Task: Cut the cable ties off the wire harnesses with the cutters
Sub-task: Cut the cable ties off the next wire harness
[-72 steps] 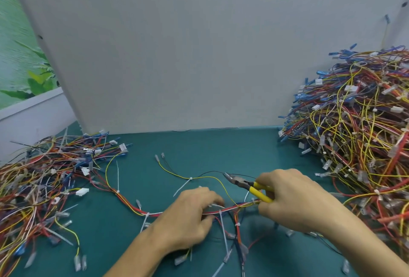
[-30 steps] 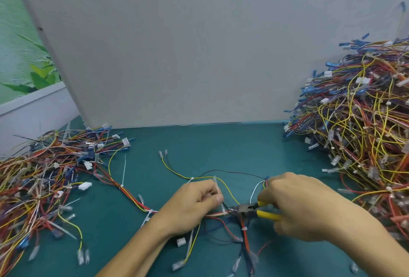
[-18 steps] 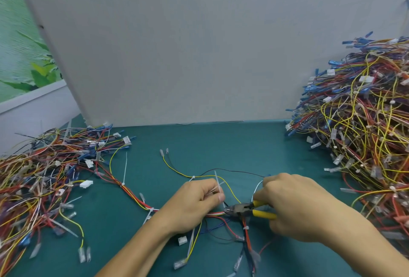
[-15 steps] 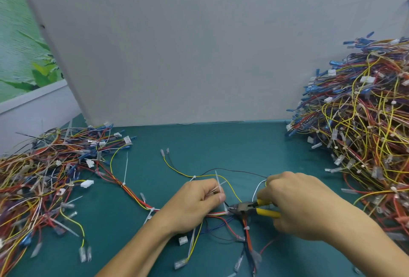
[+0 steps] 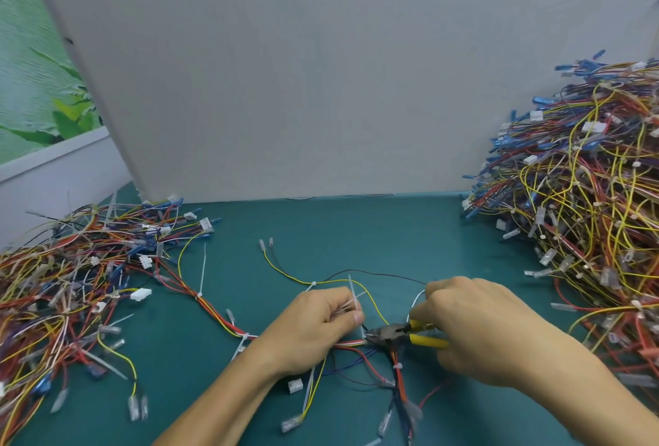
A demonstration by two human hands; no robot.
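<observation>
A wire harness [image 5: 371, 363] of red, yellow, black and blue wires lies spread on the teal mat in front of me. My left hand [image 5: 313, 328] pinches its wire bundle, and white cable tie tails [image 5: 353, 297] stick up between the fingers. My right hand [image 5: 478, 328] grips the yellow-handled cutters [image 5: 403, 334]. The cutters' dark jaws sit at the bundle right beside my left thumb. Another white cable tie [image 5: 397, 366] wraps the harness branch just below the jaws.
A big heap of harnesses [image 5: 585, 203] fills the right side. A flatter pile of harnesses [image 5: 71, 281] covers the left. A grey panel [image 5: 285, 71] stands behind the teal mat [image 5: 356, 231]. Loose cut ties [image 5: 203, 272] and connectors lie around.
The cutters came down from above the mat to the bundle beside my left thumb, and have stayed there over the last second. My left hand keeps its hold on the bundle.
</observation>
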